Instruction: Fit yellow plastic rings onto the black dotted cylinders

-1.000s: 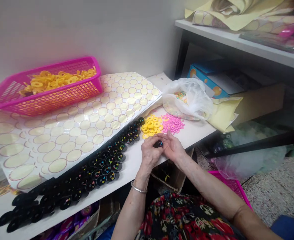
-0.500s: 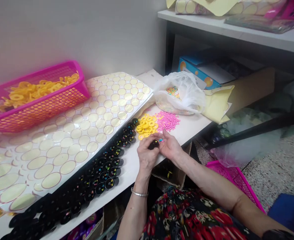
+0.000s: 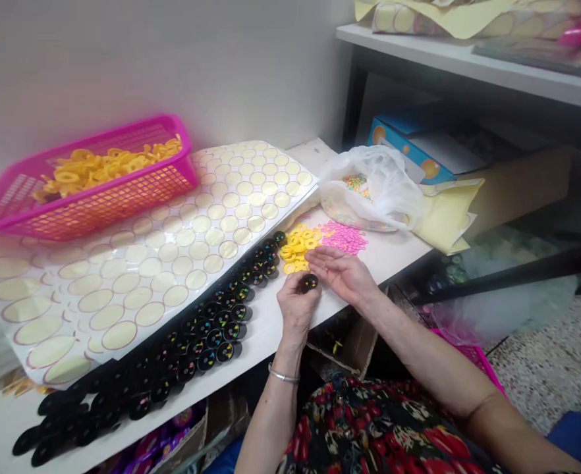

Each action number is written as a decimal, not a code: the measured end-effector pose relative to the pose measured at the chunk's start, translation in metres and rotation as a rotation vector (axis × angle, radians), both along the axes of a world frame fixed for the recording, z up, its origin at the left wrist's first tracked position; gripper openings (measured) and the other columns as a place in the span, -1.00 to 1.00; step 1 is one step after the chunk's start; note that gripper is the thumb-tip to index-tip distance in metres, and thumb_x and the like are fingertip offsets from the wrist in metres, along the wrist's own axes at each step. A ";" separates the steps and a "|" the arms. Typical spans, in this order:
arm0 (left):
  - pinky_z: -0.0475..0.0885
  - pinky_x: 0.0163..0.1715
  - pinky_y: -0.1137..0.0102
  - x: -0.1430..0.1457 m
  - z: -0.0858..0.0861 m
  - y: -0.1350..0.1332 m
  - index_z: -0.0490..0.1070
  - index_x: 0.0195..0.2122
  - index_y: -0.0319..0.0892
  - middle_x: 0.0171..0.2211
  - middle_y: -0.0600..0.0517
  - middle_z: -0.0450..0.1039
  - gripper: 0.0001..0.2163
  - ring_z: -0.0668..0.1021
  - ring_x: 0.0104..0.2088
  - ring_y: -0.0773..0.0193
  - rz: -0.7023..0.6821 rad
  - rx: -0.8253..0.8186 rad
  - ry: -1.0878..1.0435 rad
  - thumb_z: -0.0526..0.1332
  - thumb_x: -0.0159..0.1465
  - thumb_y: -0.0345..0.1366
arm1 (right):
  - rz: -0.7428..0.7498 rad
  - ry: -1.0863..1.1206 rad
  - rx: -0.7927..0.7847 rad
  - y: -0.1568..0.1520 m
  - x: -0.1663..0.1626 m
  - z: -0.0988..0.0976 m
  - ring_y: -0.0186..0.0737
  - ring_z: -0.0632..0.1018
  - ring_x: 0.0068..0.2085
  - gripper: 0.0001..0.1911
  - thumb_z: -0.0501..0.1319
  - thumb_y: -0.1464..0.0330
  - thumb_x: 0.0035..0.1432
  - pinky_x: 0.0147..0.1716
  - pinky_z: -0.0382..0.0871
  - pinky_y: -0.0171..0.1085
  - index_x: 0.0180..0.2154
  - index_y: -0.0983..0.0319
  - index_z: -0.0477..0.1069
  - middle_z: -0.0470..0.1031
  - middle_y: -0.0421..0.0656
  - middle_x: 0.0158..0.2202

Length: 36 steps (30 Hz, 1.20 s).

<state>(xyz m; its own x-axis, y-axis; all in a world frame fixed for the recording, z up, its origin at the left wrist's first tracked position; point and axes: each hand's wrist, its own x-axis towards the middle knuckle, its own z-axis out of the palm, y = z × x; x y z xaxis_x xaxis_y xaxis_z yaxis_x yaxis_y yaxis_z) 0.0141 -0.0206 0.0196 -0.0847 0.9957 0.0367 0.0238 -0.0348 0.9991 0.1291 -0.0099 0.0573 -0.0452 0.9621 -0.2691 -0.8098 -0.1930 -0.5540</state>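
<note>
My left hand (image 3: 296, 304) pinches a small black round piece (image 3: 309, 283) with coloured dots, just above the white tabletop's (image 3: 265, 329) front edge. My right hand (image 3: 342, 271) lies beside it, palm up with the fingers stretched out, reaching toward the heap of yellow rings (image 3: 298, 248). A heap of small pink beads (image 3: 344, 237) lies right behind the right hand. Rows of the same black pieces (image 3: 206, 329) run diagonally to the left of my left hand.
A sheet of round stickers (image 3: 172, 243) covers the table's middle. On it at the back left stands a pink basket (image 3: 93, 197) of yellow rings. A plastic bag (image 3: 372, 187) of coloured beads and a blue box (image 3: 409, 155) sit at the right, under a shelf (image 3: 468, 66).
My right hand has let go of the black piece, opened and moved toward the yellow rings. My left hand keeps hold of the piece.
</note>
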 end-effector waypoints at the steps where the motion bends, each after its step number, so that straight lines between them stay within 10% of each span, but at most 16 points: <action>1: 0.41 -0.28 0.42 0.003 0.000 0.001 0.48 -0.35 -0.22 -0.39 0.06 0.46 -0.75 0.48 -0.36 0.33 -0.003 -0.002 0.005 0.27 -0.13 -0.41 | -0.031 -0.073 0.028 0.000 -0.002 0.003 -0.18 0.52 -0.12 -0.71 0.16 0.64 -0.15 0.08 0.23 -0.11 -0.31 0.32 0.43 0.54 -0.05 -0.25; 12: 0.37 -0.28 0.42 0.012 -0.007 -0.002 0.46 -0.33 -0.22 -0.39 0.04 0.47 -0.80 0.47 -0.34 0.28 -0.016 0.061 0.186 0.25 -0.01 -0.32 | -0.056 -0.844 0.375 -0.015 -0.021 -0.014 -0.21 0.31 0.13 -0.53 0.09 0.57 -0.16 0.23 -0.07 -0.11 -0.19 0.13 0.49 0.42 -0.24 0.01; 27: 0.38 -0.33 0.44 0.010 -0.007 -0.004 0.44 -0.34 -0.19 -0.43 0.10 0.43 -0.80 0.45 -0.40 0.35 0.014 0.078 0.174 0.26 -0.04 -0.33 | -0.101 -0.256 0.087 -0.002 -0.009 -0.006 -0.20 0.48 -0.03 -0.67 0.23 0.59 -0.16 0.13 0.16 -0.11 -0.27 0.23 0.47 0.52 -0.12 -0.15; 31: 0.39 -0.28 0.39 0.009 -0.011 -0.006 0.42 -0.32 -0.19 -0.39 0.07 0.44 -0.81 0.46 -0.36 0.32 0.034 0.158 0.279 0.25 0.00 -0.32 | -0.027 -0.013 0.066 0.001 0.003 -0.001 -0.14 0.45 0.00 -0.82 0.25 0.40 -0.02 0.07 0.24 -0.14 -0.28 0.28 0.45 0.50 -0.01 -0.13; 36: 0.38 -0.17 0.25 0.001 -0.013 -0.011 0.40 -0.23 -0.20 -0.26 -0.04 0.44 -0.71 0.45 -0.22 0.20 0.099 0.310 0.498 0.26 -0.03 -0.39 | -0.005 0.082 0.024 -0.004 0.010 0.007 -0.10 0.42 0.04 -0.53 0.10 0.02 0.08 0.03 0.29 -0.12 -0.28 0.30 0.44 0.47 0.06 -0.10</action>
<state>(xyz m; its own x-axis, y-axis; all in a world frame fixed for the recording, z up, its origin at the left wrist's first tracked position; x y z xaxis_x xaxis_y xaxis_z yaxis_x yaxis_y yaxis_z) 0.0156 -0.0312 0.0062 -0.0748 0.9203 0.3840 0.5051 -0.2971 0.8103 0.1388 -0.0137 0.0646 -0.0610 0.9684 -0.2417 -0.8537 -0.1761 -0.4901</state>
